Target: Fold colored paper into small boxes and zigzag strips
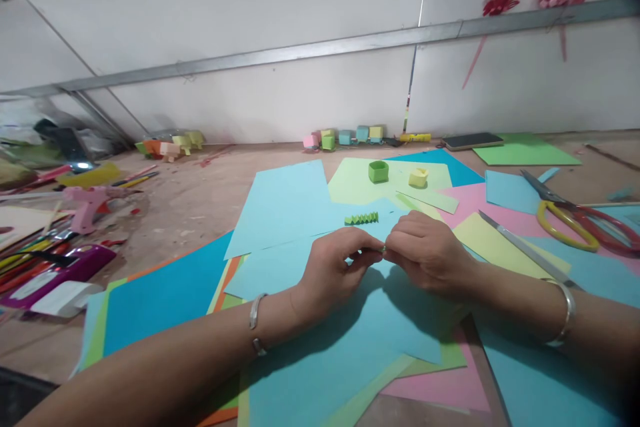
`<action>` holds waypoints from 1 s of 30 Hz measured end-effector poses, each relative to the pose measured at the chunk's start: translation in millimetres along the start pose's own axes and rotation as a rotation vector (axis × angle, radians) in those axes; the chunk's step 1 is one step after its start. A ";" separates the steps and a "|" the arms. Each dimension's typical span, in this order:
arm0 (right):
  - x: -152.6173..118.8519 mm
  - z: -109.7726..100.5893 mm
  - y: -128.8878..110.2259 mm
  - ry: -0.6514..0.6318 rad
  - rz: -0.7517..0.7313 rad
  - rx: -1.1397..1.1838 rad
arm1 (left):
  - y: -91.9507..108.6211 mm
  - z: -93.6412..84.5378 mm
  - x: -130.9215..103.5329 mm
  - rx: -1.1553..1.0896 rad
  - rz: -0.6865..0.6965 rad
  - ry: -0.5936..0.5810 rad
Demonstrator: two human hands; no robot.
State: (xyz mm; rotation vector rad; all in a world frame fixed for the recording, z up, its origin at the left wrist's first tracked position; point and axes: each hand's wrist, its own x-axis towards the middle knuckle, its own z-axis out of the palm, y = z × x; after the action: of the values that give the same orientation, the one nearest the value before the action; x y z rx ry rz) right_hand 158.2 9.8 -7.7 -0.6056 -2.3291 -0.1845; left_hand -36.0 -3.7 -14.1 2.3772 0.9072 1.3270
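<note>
My left hand and my right hand meet above the light blue paper, both with fingers pinched. Between the fingertips shows a tiny bit of a green paper piece; the rest of it is hidden. Just beyond my left hand lies a green zigzag-folded paper strip. Farther back, a small green paper box and a small yellow folded paper piece rest on a pale green sheet.
To the right lie scissors and a cutter knife on coloured papers. A phone is at the back. At left are a pink glue gun and a purple tool. Small paper blocks line the wall.
</note>
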 end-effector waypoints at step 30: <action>-2.2 -2.1 8.7 -0.111 -0.068 0.064 | -12.7 -2.1 -1.4 0.132 0.176 -0.135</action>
State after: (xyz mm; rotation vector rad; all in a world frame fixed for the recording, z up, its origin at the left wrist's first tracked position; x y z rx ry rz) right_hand 165.0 16.1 -7.9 -0.5174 -2.4545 -0.1089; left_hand -43.2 5.0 -20.4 2.6655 0.7853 1.1808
